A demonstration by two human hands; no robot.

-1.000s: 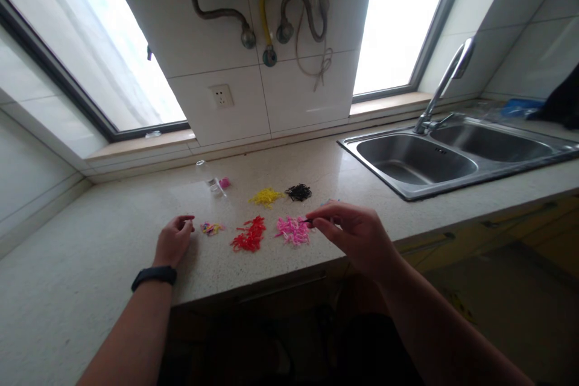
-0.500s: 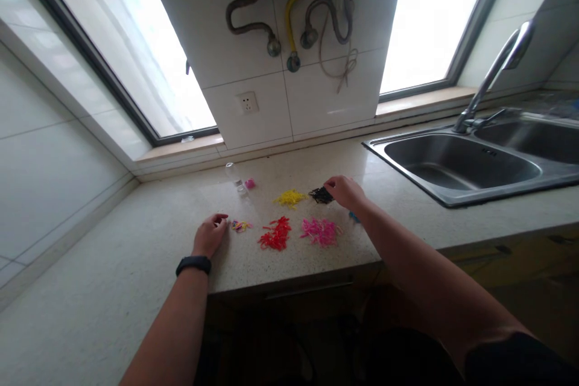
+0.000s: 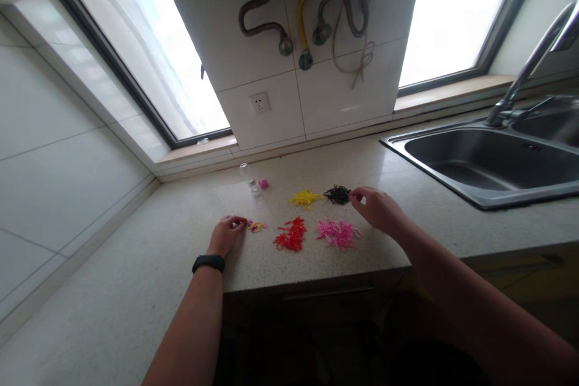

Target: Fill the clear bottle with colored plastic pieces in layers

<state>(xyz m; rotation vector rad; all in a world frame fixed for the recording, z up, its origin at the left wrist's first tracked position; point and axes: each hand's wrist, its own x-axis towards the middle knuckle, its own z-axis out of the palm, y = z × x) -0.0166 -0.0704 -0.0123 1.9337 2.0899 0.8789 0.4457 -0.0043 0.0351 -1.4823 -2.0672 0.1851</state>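
Note:
My left hand (image 3: 227, 235) rests on the counter, fingertips pinched together at the edge of a small pile of mixed-colour bands (image 3: 256, 226). What sits between those fingers is too small to make out. My right hand (image 3: 376, 208) is at the right side of a pile of black bands (image 3: 337, 194), thumb and fingers closed together; anything in them is hidden. Between the hands lie loose piles of yellow bands (image 3: 305, 198), red bands (image 3: 292, 236) and pink bands (image 3: 339, 234). They look like small rubber bands.
A clear plastic bottle (image 3: 251, 182) lies behind the mixed pile, beside a small pink object (image 3: 263, 183). A steel sink (image 3: 488, 157) with a tap (image 3: 520, 81) is at the right. The tiled wall (image 3: 271, 132) bounds the counter (image 3: 190, 211) behind.
The view has swung left, so everything sits further right. My right hand has shifted from over the black pile to its right edge. Blue pieces by my right wrist are now hidden.

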